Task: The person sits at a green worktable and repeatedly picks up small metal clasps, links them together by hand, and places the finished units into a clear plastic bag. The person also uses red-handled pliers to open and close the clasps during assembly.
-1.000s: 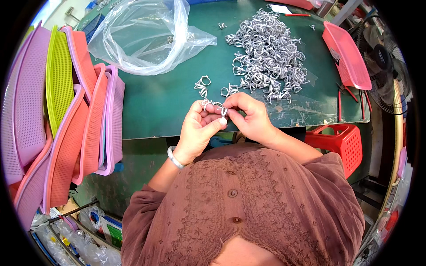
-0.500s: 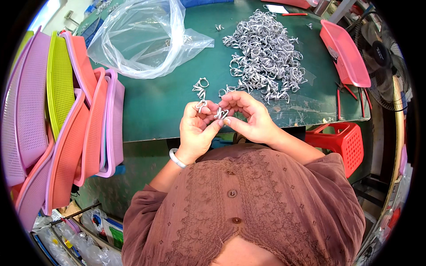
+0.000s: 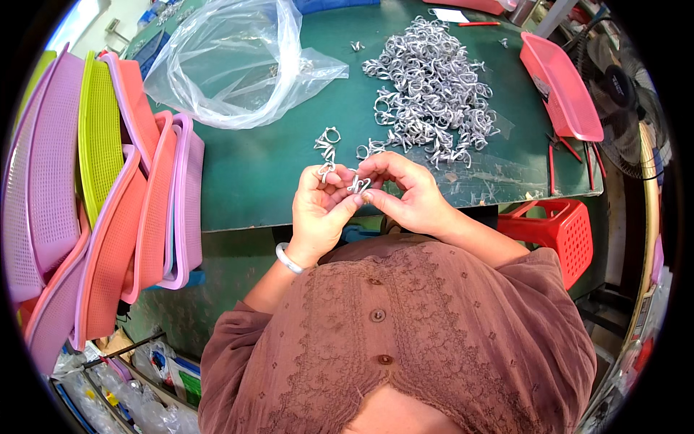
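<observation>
Over the front edge of a green table [image 3: 253,181], my left hand [image 3: 319,210] and my right hand [image 3: 405,192] meet, fingertips pinching a small silvery metal clip [image 3: 357,184] between them. Another small clip piece [image 3: 324,171] sticks up from my left hand's fingers. A few loose clips [image 3: 329,137] lie on the table just beyond my hands. A big heap of the same silvery clips [image 3: 430,87] is spread farther back to the right.
A crumpled clear plastic bag [image 3: 231,65] lies at the back left. Pink, orange and green mesh trays [image 3: 94,188] stand stacked at the left. A pink tray [image 3: 560,87] sits on the table's right edge, a red basket [image 3: 560,231] below it, a fan [image 3: 625,94] beyond.
My hands have stayed at the table's front edge, working the small clip between the fingertips; the fingers shifted slightly. Nothing else moved.
</observation>
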The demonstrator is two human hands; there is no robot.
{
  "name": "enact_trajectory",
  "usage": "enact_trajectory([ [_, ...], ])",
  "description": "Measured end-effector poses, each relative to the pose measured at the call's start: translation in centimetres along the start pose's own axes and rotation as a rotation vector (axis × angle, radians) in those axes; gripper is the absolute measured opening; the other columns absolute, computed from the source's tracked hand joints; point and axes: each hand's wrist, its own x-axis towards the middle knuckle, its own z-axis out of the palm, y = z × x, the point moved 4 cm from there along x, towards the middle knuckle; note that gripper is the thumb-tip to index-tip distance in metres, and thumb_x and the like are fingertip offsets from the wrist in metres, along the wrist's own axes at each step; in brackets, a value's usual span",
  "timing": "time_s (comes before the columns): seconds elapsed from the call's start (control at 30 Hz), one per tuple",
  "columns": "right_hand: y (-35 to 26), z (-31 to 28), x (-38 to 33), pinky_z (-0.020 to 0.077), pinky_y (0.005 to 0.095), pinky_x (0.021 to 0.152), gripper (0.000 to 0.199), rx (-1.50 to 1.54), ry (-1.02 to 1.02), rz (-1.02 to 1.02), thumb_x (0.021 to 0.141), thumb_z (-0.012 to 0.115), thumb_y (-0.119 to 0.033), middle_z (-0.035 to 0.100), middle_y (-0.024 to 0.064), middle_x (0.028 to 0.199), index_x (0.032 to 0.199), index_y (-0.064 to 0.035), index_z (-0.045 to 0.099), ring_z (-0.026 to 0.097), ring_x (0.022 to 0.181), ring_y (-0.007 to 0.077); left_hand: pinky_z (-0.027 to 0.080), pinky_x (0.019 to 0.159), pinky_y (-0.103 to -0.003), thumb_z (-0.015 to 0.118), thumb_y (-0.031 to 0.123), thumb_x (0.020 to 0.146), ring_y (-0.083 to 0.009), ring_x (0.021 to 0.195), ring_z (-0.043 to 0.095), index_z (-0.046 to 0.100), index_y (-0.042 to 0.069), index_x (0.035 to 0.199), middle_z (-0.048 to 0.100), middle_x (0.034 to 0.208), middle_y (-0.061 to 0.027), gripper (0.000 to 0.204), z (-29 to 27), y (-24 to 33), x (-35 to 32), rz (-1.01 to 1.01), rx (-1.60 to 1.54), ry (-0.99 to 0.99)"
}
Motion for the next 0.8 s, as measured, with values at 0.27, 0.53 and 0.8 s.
enact_trajectory([
  [0.27, -0.9, -0.3, -0.4, 0.0477, 0.0258, 0.067, 0.023, -0.043, 0.001, 0.036, 0.077, 0.059, 0.004, 0.059, 0.0064, 0.087, 0.099, -0.0005, 0.055, 0.058, 0.075, 0.0129, 0.049, 0.085, -0.032, 0.056, -0.016, 0.074, -0.0158, 0.096, 0.052, 0.039, 0.006, 0.096, 0.044, 0.101, -0.0059, 0.035, 0.3, -0.3, 0.3, -0.012, -0.011, -0.012],
  [0.53, 0.0, -0.7, -0.9, 0.0476, 0.0254, 0.072, 0.023, 0.143, 0.068, 0.158, 0.079, 0.057, 0.002, 0.061, 0.0059, 0.089, 0.102, 0.0002, 0.054, 0.058, 0.082, 0.0109, 0.048, 0.087, -0.03, 0.054, -0.015, 0.077, -0.0182, 0.099, 0.054, 0.04, 0.005, 0.095, 0.046, 0.103, -0.0063, 0.031, 1.2, -0.6, 0.5, -0.038, -0.026, -0.054],
  [0.8, 0.1, -0.5, -0.9, 0.0473, 0.0244, 0.073, 0.022, 0.194, 0.043, 0.182, 0.081, 0.058, -0.001, 0.06, 0.0051, 0.089, 0.102, 0.0003, 0.055, 0.057, 0.081, 0.0097, 0.047, 0.087, -0.028, 0.054, -0.014, 0.078, -0.0151, 0.097, 0.055, 0.042, 0.004, 0.097, 0.049, 0.102, -0.0057, 0.029, 1.2, -0.5, 0.3, -0.005, -0.004, -0.051],
])
